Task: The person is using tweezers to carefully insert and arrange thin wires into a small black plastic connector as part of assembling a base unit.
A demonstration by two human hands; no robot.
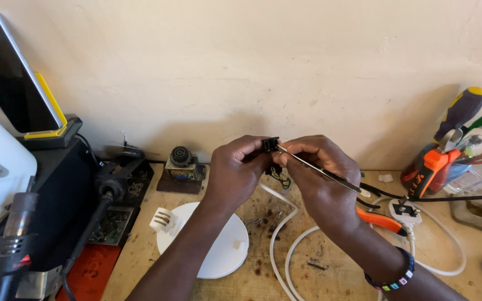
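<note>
My left hand [234,173] pinches a small black component [270,145] at chest height above the wooden bench [140,251]. My right hand [322,178] grips slim metal tweezers [322,173], whose tips touch the black component; the tweezers' rear end points right. A small dark part with wires [280,177] hangs just under the component, between the two hands. Below the hands lie a white round disc [218,251] and a looping white cable [280,245].
Orange-handled pliers [383,220] and a white plug [405,212] lie to the right. A holder with screwdrivers [447,150] stands at the back right. A hot-air gun [6,245], a black box and a leaning tablet [18,78] fill the left. A small brown part [181,167] sits by the wall.
</note>
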